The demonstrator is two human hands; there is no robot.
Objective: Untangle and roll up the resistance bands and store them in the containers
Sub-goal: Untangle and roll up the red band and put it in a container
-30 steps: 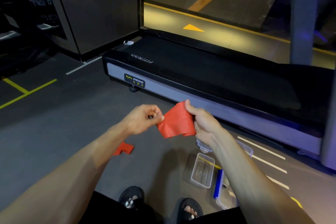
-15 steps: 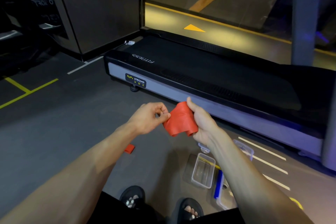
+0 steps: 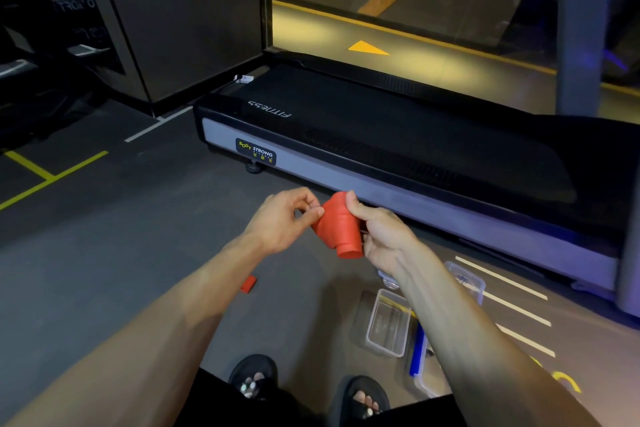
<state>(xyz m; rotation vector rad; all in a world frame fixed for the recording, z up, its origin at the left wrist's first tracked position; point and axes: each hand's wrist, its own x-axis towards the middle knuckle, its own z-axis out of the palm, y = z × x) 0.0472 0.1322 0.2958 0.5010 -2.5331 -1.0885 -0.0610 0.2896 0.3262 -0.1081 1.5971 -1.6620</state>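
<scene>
**Red band nearly rolled, containers waiting below**

Dark gym flooring (image 3: 121, 236) with yellow and white line markings fills the lower view, and a black treadmill (image 3: 398, 149) runs across from about 10 o'clock to 3 o'clock. At the centre, both hands meet on a red resistance band (image 3: 337, 227), held in the air above the floor and wound into a stubby roll whose inner turns poke out at the lower end like a telescope. The left hand (image 3: 280, 220) pinches the roll's left edge between thumb and fingertips; the right hand (image 3: 384, 236) is curled round its right side, thumb pressed on top. A small red tail (image 3: 248, 284) shows at about 8 o'clock of the roll, below the left forearm; whether it is the same band's loose end I cannot tell.

Clear plastic containers sit on the floor at about 5 o'clock: one open tub (image 3: 388, 322) beside the right forearm, another (image 3: 467, 282) beyond it, and a blue-edged lid (image 3: 417, 350) nearer the feet.

The likely trouble is the uneven winding. With its core already slipping out, a slackened pinch could let the springy band uncoil, and a lopsided roll may not seat neatly in the narrow tub.
</scene>
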